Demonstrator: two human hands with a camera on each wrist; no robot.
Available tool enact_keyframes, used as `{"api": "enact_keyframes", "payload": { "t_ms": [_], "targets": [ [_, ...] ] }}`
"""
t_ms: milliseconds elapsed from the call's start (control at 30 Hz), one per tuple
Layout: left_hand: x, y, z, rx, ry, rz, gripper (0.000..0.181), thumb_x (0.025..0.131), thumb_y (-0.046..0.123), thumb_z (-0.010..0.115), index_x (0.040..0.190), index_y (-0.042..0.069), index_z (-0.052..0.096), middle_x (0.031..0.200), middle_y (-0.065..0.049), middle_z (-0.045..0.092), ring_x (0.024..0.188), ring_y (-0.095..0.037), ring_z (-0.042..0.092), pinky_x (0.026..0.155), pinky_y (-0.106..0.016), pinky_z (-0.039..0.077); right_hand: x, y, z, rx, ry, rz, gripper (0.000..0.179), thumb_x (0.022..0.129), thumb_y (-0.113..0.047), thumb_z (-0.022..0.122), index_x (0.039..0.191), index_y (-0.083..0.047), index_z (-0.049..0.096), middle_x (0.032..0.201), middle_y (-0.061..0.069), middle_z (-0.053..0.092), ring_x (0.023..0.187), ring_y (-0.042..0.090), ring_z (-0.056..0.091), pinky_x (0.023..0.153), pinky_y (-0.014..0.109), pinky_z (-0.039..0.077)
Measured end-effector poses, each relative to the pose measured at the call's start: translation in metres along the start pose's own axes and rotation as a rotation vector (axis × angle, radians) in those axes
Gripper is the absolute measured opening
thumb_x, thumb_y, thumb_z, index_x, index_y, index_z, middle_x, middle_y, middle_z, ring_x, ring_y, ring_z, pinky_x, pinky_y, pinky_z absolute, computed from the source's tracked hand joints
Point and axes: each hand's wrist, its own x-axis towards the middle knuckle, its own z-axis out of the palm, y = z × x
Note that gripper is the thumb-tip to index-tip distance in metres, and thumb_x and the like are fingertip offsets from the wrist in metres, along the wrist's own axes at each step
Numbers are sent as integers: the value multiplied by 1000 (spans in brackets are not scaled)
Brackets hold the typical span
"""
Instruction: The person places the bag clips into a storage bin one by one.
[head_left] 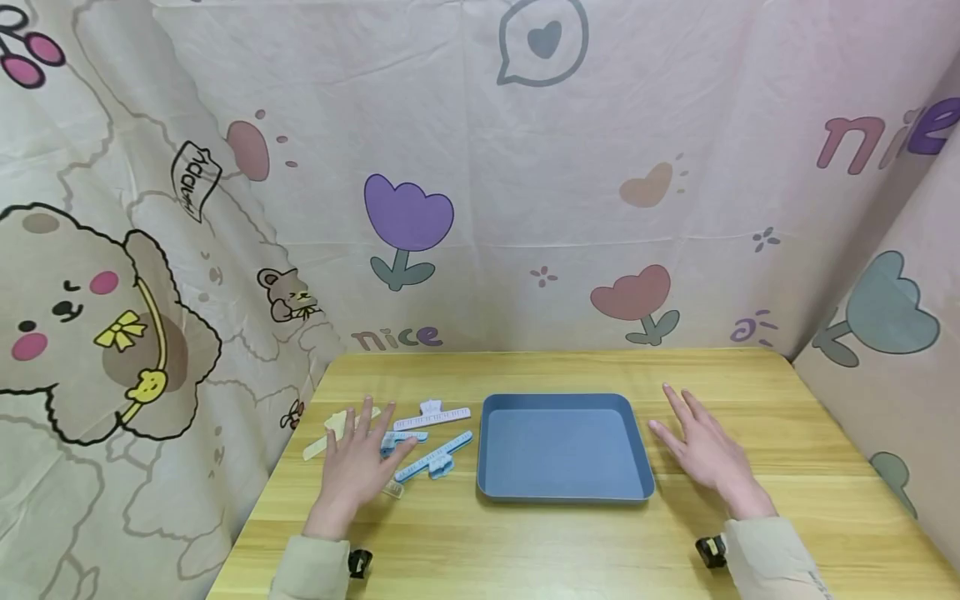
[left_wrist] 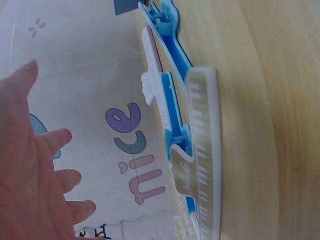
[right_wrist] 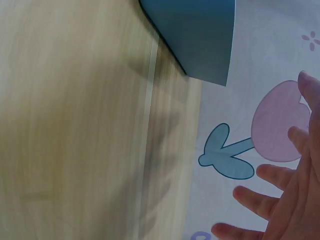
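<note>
My left hand (head_left: 356, 467) hovers over a loose group of long plastic clips, fingers spread and holding nothing. Around it lie a lilac clip (head_left: 432, 418), a blue clip (head_left: 435, 457), another blue clip (head_left: 408, 436) and a pale yellow clip (head_left: 315, 448), some partly hidden by the hand. In the left wrist view, a gold-and-white clip (left_wrist: 204, 150) with piano-key marks is nearest. A shallow blue-grey tray (head_left: 566, 450) sits to the right of the clips, with nothing in it. Beyond its right side, my right hand (head_left: 708, 458) is held above the table, fingers extended, touching nothing.
The wooden table (head_left: 555, 550) carries all of this. A patterned cloth (head_left: 525, 167) hangs behind its far edge, and more of it hangs along the left and right sides. Each wrist wears a small black device, such as the right one (head_left: 711, 552).
</note>
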Motion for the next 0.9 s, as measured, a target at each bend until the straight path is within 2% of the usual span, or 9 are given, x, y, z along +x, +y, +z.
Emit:
{"api": "enact_keyframes", "payload": {
  "t_ms": [200,467,700,900],
  "targets": [
    [-4,4,-1,-29,10,20,81,93,69,40,155,18,30,160,-20,14,142,-49,10,105,-73,9,2,1,7,111,-8,-2,73,102,-54,38,159,-25,2,155,29,19,133,58,24,89,81,23],
    [-12,2,-6,-56,55,60,73,94,50,60,150,9,38,156,-26,23,139,-50,23,103,-71,22,4,3,18,294,2,-54,72,104,-36,48,158,-8,10,141,38,37,109,50,58,91,64,43],
    [-21,-10,-9,-95,90,62,73,92,43,67,149,6,39,150,-31,31,131,-53,35,100,-71,28,4,6,28,387,-11,-44,70,103,-30,52,156,-3,14,133,39,46,105,50,60,89,58,48],
    [-26,-21,-12,-117,89,23,72,91,36,70,148,4,39,149,-33,31,128,-56,37,99,-72,27,5,6,33,444,-18,-33,69,103,-28,53,156,-3,17,130,36,51,103,44,63,90,54,49]
  ]
}}
